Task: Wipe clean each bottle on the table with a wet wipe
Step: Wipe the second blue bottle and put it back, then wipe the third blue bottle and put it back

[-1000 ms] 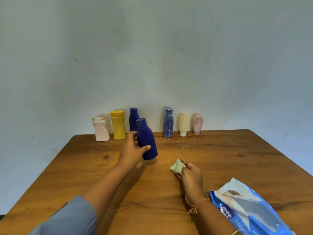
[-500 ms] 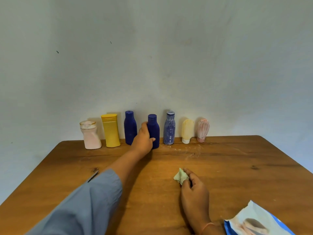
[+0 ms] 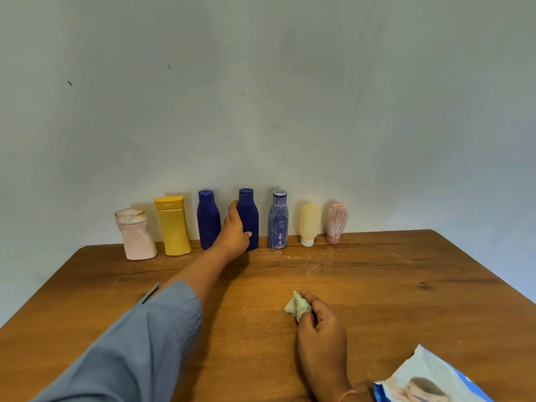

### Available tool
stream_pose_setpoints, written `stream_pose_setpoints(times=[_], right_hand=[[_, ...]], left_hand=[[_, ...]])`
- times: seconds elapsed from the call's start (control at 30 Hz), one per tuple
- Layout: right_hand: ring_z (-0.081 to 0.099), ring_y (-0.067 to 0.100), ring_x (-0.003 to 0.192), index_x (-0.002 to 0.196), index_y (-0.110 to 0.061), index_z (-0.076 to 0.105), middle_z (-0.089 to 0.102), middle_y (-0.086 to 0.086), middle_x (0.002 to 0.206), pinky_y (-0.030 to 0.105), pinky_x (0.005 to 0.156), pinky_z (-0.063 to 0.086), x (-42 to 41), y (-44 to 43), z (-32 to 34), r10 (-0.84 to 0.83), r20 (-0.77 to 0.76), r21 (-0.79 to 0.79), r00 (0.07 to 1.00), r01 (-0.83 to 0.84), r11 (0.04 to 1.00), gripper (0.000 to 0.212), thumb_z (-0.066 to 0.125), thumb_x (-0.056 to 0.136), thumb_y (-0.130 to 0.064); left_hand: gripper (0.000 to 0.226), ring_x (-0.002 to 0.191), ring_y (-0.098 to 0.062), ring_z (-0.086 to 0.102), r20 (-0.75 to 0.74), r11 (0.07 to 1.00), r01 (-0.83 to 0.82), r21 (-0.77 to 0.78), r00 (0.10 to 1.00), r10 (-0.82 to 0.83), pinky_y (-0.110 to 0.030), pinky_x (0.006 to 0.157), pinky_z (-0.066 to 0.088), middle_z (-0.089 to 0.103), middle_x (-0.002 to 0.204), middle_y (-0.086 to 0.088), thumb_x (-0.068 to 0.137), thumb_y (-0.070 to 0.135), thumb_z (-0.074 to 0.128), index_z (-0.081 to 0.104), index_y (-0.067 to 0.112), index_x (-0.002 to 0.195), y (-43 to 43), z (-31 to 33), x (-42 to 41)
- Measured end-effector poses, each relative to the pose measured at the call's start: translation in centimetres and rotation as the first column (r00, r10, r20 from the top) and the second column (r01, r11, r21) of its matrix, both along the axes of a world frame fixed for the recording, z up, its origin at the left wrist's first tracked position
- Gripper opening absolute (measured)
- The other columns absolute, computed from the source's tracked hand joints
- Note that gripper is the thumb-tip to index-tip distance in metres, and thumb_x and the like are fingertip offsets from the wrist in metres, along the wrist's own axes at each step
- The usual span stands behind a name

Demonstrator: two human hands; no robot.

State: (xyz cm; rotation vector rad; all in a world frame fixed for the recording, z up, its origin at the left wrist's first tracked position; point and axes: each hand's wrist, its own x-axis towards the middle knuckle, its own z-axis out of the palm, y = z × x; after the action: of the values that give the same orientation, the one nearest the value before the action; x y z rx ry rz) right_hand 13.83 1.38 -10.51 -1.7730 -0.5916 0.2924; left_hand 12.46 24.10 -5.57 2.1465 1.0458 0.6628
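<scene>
the left hand (image 3: 235, 230) reaches to the far edge of the table (image 3: 406, 285) and grasps the blue bottle (image 3: 250, 219), thumb across its front low down, fingers curled round its left side. the bottle stands upright in a row along the wall (image 3: 261, 97), its base level with its neighbours' bases.

from left to right the row runs: pink bottle (image 3: 135, 236), yellow bottle (image 3: 173, 227), second blue bottle (image 3: 207, 219), the grasped blue bottle, streaked bottle (image 3: 278, 220), cream tube (image 3: 309, 223) standing on its cap, and pink tube (image 3: 336, 221), also cap down. the streaked bottle and pink tube show whitish streaks. the pink bottle's cap looks dusty.

the right hand (image 3: 322, 329) rests on the table near the front, well apart from the row, and pinches a crumpled pale green wipe (image 3: 297, 306) between thumb and fingertips. the wipe touches the wood.

a blue and white wipe pack (image 3: 426, 378) lies at the front right corner, just beside the right wrist. a grey sleeve (image 3: 130, 343) covers the left forearm. pale scuff marks show on the wood in front of the streaked bottle.
</scene>
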Motion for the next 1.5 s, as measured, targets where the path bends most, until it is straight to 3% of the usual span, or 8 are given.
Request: stream_pose_setpoints(times=[0.27, 0.43, 0.57, 0.77, 0.93, 1.17, 1.3, 1.5], right_hand=[[0.049, 0.005, 0.115, 0.127, -0.017, 0.054, 0.053, -0.003, 0.13, 0.004, 0.072, 0.041, 0.0, 0.0, 0.1, -0.006, -0.014, -0.015, 1.0, 0.005, 1.0, 0.036, 0.045, 0.094, -0.005], [0.049, 0.007, 0.116, 0.128, -0.017, 0.053, 0.052, -0.002, 0.131, 0.002, 0.072, 0.04, -0.1, 0.0, 0.3, -0.015, -0.019, -0.035, 1.0, 0.015, 0.999, 0.037, 0.045, 0.094, -0.005], [0.048, 0.003, 0.112, 0.128, -0.018, 0.053, 0.052, -0.003, 0.132, 0.0, 0.062, 0.038, 0.0, 0.1, 0.2, -0.031, -0.028, -0.046, 0.999, 0.03, 0.999, 0.037, 0.045, 0.094, -0.006], [0.047, 0.001, 0.106, 0.127, -0.019, 0.054, 0.053, -0.004, 0.13, 0.001, 0.065, 0.037, 0.0, 0.2, 0.3, -0.036, -0.033, -0.036, 0.999, 0.035, 0.999, 0.037, 0.045, 0.094, -0.007], [0.046, -0.001, 0.103, 0.127, -0.017, 0.055, 0.055, -0.004, 0.128, 0.006, 0.084, 0.034, 0.1, 0.2, 0.3, -0.024, -0.008, -0.035, 1.0, 0.024, 0.999, 0.037, 0.045, 0.094, -0.006], [0.046, -0.001, 0.103, 0.127, -0.017, 0.055, 0.055, -0.005, 0.127, 0.008, 0.085, 0.035, 0.3, 0.3, 0.2, -0.033, -0.034, -0.036, 0.999, 0.032, 0.999, 0.037, 0.045, 0.094, -0.006], [0.045, -0.001, 0.106, 0.128, -0.018, 0.054, 0.054, -0.006, 0.128, 0.011, 0.089, 0.037, 0.3, 0.4, 0.3, -0.038, -0.049, -0.036, 0.998, 0.036, 0.999, 0.037, 0.045, 0.094, -0.005], [0.049, 0.007, 0.117, 0.129, -0.017, 0.052, 0.053, -0.003, 0.13, 0.015, 0.089, 0.04, 0.0, 0.1, 0.6, -0.036, -0.085, -0.012, 0.996, 0.035, 0.999, 0.037, 0.044, 0.095, -0.007]], left_hand=[[0.097, 0.138, -0.026, 0.028, 0.03, 0.997, -0.032, -0.071, 0.999, 0.034, -0.042, 0.108, 0.033, 0.015, 0.154, -0.011, 0.084, -0.004, 0.057, -0.012, 0.025, 0.146, -0.6, -1.4, -0.7], [0.093, 0.133, -0.025, 0.037, 0.001, 0.993, -0.058, -0.099, 0.998, 0.059, -0.037, 0.105, 0.037, 0.024, 0.15, -0.013, 0.088, 0.0, 0.054, -0.016, 0.023, 0.145, -1.7, -2.9, -1.5], [0.076, 0.112, -0.024, 0.054, 0.045, 0.977, -0.207, -0.05, 0.977, 0.209, -0.034, 0.092, 0.049, 0.042, 0.137, -0.015, 0.09, 0.008, 0.053, 0.003, 0.014, 0.147, -4.0, -3.9, -2.1], [0.051, 0.122, -0.019, 0.042, 0.196, 0.933, -0.309, 0.182, 0.942, 0.274, -0.029, 0.094, 0.043, 0.045, 0.133, -0.005, 0.089, 0.02, 0.057, 0.034, 0.015, 0.134, -8.1, -4.3, -1.6], [0.054, 0.134, -0.019, 0.026, 0.177, 0.926, -0.115, 0.359, 0.983, 0.054, -0.035, 0.108, 0.034, 0.032, 0.144, 0.0, 0.093, 0.025, 0.047, 0.024, 0.024, 0.142, -9.2, -2.8, 1.4], [0.071, 0.129, -0.032, 0.031, -0.01, 0.913, -0.129, 0.387, 0.99, 0.144, -0.042, 0.102, 0.036, 0.024, 0.146, -0.013, 0.093, 0.026, 0.048, 0.002, 0.031, 0.147, -6.6, 1.3, 6.2], [0.049, 0.125, -0.035, 0.036, -0.113, 0.896, -0.133, 0.423, 0.974, 0.197, -0.042, 0.098, 0.039, 0.035, 0.139, -0.014, 0.093, 0.032, 0.05, 0.03, 0.024, 0.137, -5.3, 2.6, 6.3], [0.02, 0.102, -0.027, 0.051, 0.134, 0.885, -0.117, 0.451, 0.989, 0.062, -0.036, 0.077, 0.047, 0.062, 0.107, -0.008, 0.091, 0.023, 0.055, 0.053, 0.012, 0.107, -6.1, 3.6, 4.2]])
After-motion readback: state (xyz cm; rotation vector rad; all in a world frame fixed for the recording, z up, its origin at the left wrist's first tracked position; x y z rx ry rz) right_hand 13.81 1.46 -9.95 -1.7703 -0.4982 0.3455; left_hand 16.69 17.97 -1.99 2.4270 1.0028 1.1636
